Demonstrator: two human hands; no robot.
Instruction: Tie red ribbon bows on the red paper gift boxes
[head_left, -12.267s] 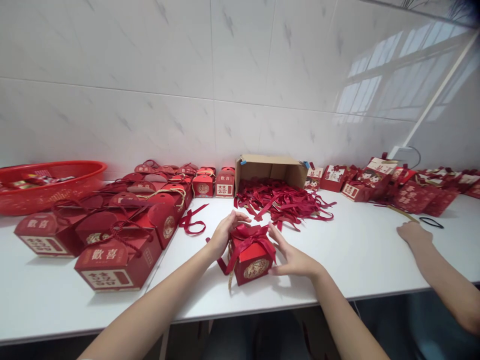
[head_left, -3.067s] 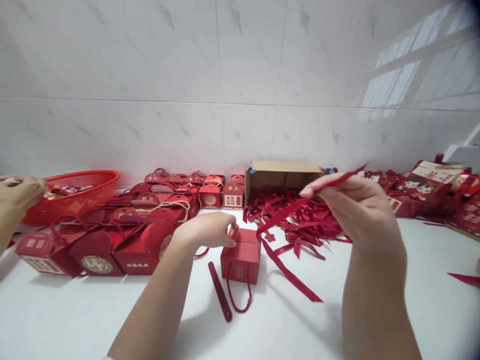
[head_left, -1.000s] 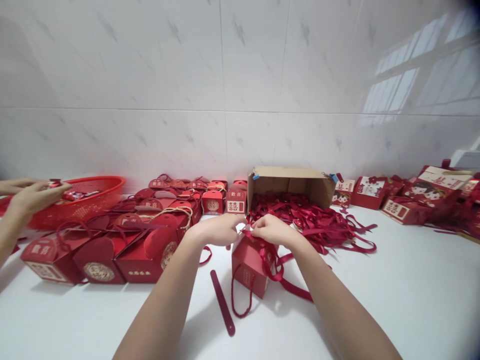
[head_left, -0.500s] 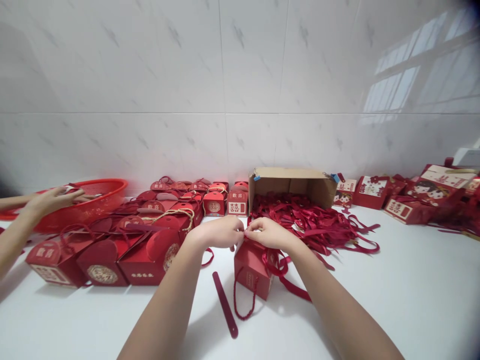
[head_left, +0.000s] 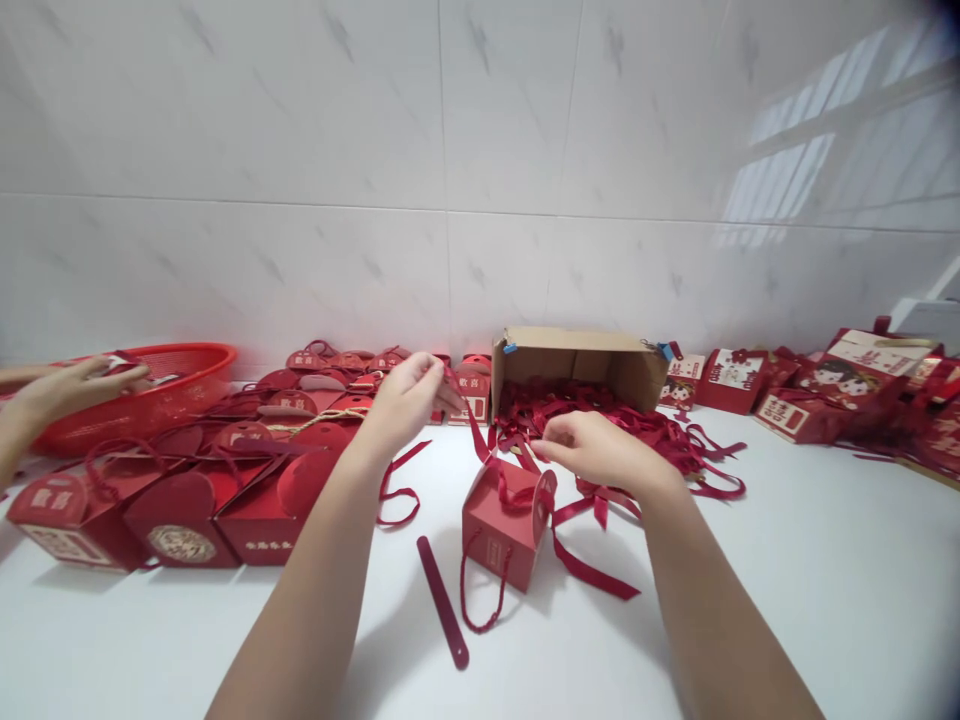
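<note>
A small red gift box point(head_left: 496, 530) stands on the white table in front of me, a twisted cord handle hanging down its near side. Dark red ribbon point(head_left: 480, 436) rises from the top of the box to my left hand point(head_left: 414, 392), whose fingers pinch it up and to the left. My right hand point(head_left: 574, 445) is closed just above the box's right side, pinching a ribbon end. Loose ribbon tails trail right of the box. A flat dark red strip point(head_left: 442, 602) lies on the table left of the box.
An open cardboard carton point(head_left: 574, 338) spills a heap of red ribbons point(head_left: 637, 430) behind. Rows of red gift boxes point(head_left: 255, 535) stand at left, more boxes point(head_left: 796, 412) at right. Another person's hand point(head_left: 82, 390) holds something over a red plastic basket point(head_left: 217, 365).
My hands have moved apart from the top of the box, the left up and to the left, drawing ribbon out. The right has shifted slightly right and up.
</note>
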